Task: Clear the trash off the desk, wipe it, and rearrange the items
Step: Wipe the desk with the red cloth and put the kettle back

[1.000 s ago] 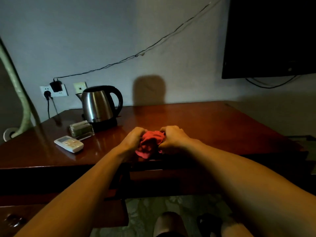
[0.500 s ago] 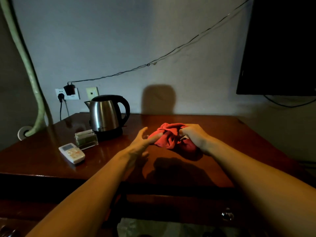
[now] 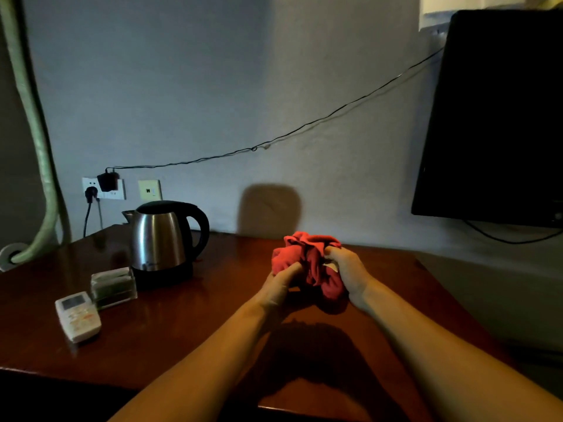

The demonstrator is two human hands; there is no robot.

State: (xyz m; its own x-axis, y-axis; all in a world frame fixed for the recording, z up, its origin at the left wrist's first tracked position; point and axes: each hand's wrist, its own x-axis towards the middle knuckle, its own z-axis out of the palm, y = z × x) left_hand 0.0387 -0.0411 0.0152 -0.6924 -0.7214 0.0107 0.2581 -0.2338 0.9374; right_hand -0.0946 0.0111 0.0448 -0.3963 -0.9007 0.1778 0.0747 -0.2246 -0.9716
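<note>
I judge I am at the wiping step, getting the red cloth [image 3: 307, 263] bunched into a pad before it goes down on the table [image 3: 189, 324]. The cloth sits in the middle of the view, held just above the wood toward the far edge, between my two hands. My right hand [image 3: 347, 272] is curled tight around its right side, thumb and fingers clamped into the folds, with a small pale scrap showing against my palm that I cannot identify. My left hand [image 3: 281, 283] is half curled, its fingers digging into the cloth's lower left. Next I need to flatten the wad, press it to the surface and sweep, probably one-handed. The kettle [image 3: 161, 239] stands at about ten o'clock from the cloth, with a clear box [image 3: 113, 287] and a white remote [image 3: 77, 316] farther out toward eight o'clock; those likely need lifting aside so the wipe reaches under them.
</note>
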